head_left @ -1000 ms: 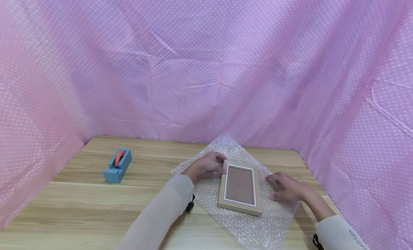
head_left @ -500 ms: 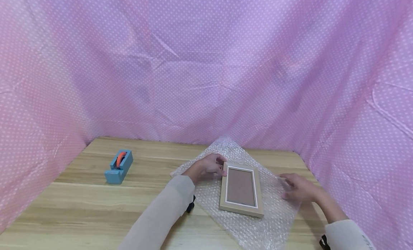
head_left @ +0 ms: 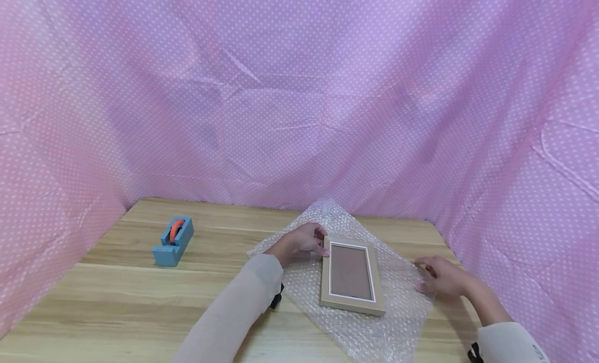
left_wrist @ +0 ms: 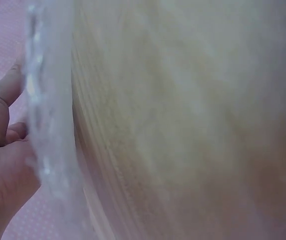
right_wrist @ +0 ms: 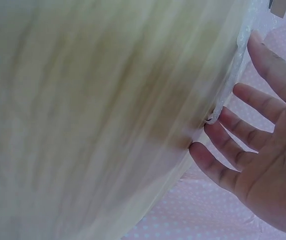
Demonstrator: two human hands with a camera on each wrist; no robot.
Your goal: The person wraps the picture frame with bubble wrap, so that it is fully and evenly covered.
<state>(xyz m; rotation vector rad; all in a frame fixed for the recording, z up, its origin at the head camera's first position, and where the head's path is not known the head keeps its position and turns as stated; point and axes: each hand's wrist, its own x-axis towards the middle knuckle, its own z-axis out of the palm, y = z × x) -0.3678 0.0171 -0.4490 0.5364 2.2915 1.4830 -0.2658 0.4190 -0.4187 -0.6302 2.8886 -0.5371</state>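
A tan picture frame (head_left: 352,273) with a white inner border lies flat on a sheet of bubble wrap (head_left: 323,313), set cornerwise on the wooden table. My left hand (head_left: 304,238) is at the frame's upper left edge, the thumb tip touching its side and the fingers bent near the corner. In the left wrist view, part of the left hand (left_wrist: 5,145) shows beyond the wrap's blurred edge. At the wrap's right corner is my right hand (head_left: 443,277). Spread, slightly bent fingers of the right hand (right_wrist: 267,145) reach the wrap's edge and the tabletop in the right wrist view.
A blue tape dispenser (head_left: 173,242) with an orange roll stands at the left on the wooden table (head_left: 140,295). A pink polka-dot curtain (head_left: 299,103) closes in the table at the back and both sides.
My right hand has moved right, away from the frame, out to the wrap's right corner. The left hand stays at the frame's edge; the frame sits nearly the same.
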